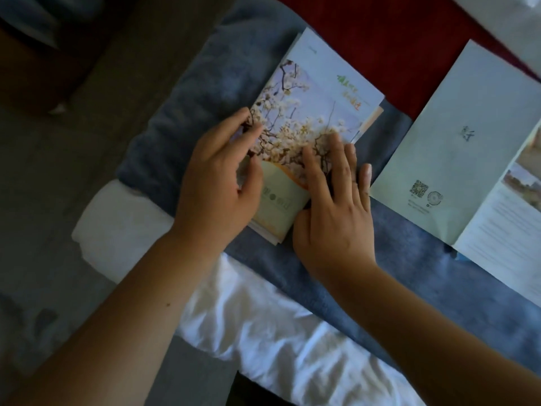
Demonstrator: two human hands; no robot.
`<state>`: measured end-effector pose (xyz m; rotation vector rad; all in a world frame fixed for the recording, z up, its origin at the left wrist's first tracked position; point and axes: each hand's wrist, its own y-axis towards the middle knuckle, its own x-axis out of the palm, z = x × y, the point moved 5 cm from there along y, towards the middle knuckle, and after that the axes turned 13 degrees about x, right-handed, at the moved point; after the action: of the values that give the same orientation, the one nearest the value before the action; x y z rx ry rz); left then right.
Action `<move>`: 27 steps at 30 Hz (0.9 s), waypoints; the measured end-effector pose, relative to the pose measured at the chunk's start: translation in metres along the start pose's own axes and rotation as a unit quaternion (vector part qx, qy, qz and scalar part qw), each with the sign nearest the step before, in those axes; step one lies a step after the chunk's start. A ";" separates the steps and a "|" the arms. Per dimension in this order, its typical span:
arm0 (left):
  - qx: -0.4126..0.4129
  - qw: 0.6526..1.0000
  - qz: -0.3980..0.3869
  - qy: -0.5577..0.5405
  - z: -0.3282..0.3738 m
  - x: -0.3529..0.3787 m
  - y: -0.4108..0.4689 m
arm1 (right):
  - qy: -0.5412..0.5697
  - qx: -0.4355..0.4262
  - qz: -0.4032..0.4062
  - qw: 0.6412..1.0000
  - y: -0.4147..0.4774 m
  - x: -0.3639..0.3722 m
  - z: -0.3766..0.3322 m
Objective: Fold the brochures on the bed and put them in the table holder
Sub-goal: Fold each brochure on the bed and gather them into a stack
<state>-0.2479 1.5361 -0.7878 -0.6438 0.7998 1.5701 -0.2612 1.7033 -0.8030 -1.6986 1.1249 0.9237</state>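
The bed [263, 317] fills most of what I see, its white sheet rumpled nearest me, with a blue fleece blanket [181, 118] laid across it and a red cover [380, 39] beyond that. On the blanket to my right lies the open brochure [468, 127], pale panels spread flat, a QR code on its near corner, not yet folded. Left of it, directly under my hands, is the blossom brochure [316, 98], already doubled into a narrow stack whose layered edges show at the near end. Its long axis runs from me up and slightly rightward, roughly parallel to the open one. My left hand [216, 183] rests on its left edge, fingers loosely bent and thumb on the green lower panel, steadying rather than gripping, as far as I can tell. My right hand [333, 206] lies flat with fingers straight along the right edge, pressing the crease down. I judge this fold nearly finished. The table holder is not in view, so I cannot say which way it lies. For the next sheet, my right hand is the nearer one: its little finger [366, 174] sits just beside the open brochure's near left edge, so that edge should be the one to lift.
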 end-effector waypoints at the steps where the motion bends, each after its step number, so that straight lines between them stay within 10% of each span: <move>1: 0.008 1.000 -0.019 0.021 0.002 0.003 -0.002 | 0.014 0.001 0.001 1.000 0.001 -0.002 0.001; 8: 0.039 0.970 -0.162 0.180 0.026 0.007 -0.019 | 0.004 0.011 0.009 1.000 0.035 -0.016 -0.009; 27: -0.088 0.877 -0.430 0.196 0.005 0.041 0.014 | -0.224 0.007 -0.240 0.945 0.098 0.003 -0.032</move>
<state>-0.2673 1.5640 -0.8145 -1.2714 0.5293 0.6940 -0.3493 1.6519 -0.8201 -1.5424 0.3890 0.9140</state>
